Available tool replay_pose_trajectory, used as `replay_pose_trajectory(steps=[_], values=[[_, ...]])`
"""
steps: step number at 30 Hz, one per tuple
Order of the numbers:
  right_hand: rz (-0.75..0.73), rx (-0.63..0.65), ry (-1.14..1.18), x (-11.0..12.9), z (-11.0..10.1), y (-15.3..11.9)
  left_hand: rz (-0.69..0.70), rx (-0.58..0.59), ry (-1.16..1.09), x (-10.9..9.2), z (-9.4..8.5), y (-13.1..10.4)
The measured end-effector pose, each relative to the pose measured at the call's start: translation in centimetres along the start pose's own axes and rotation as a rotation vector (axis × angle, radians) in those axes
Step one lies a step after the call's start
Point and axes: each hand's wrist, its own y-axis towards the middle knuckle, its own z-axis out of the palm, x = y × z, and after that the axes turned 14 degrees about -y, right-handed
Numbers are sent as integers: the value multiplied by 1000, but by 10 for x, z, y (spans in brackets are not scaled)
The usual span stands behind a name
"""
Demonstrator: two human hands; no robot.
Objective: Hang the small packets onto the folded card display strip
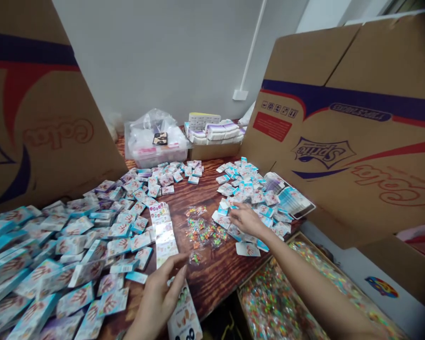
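Near the bottom centre is my left hand (163,288), its thumb and fingers apart, above a row of printed sheets (165,236) and holding nothing that I can make out. My right hand (246,219) reaches onto the right-hand pile of small white and blue boxes (248,249); its fingertips touch a box, and whether they grip it is hard to see. Between the hands, small clear packets of coloured pieces (200,229) lie on the dark wood-patterned table (212,278). A larger heap of small boxes (78,297) covers the left side.
Large cardboard panels stand at the left (49,108) and right (340,118). At the back are a clear plastic tub (156,153) and a carton of white and purple packs (214,150). Below the table's right edge, a box holds many coloured packets (269,302).
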Motion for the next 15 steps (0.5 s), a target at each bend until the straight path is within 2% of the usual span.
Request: replay_pose_trajectory(steps=[3, 6, 8, 11, 13, 15], values=[[109, 55, -90, -5, 17, 1, 2, 39, -22, -4, 7, 0], [196, 73, -145, -6, 20, 4, -3, 72, -34, -8, 14, 1], [234, 61, -159, -12, 11, 5, -8, 86, -31, -9, 14, 2], [271, -8, -155, -18, -15, -2, -19, 76, -11, -11, 14, 6], [252, -118, -21, -9, -33, -11, 10, 47, 21, -15, 17, 12], [179, -260, 393, 17, -48, -21, 99, 8, 93, -21, 24, 21]])
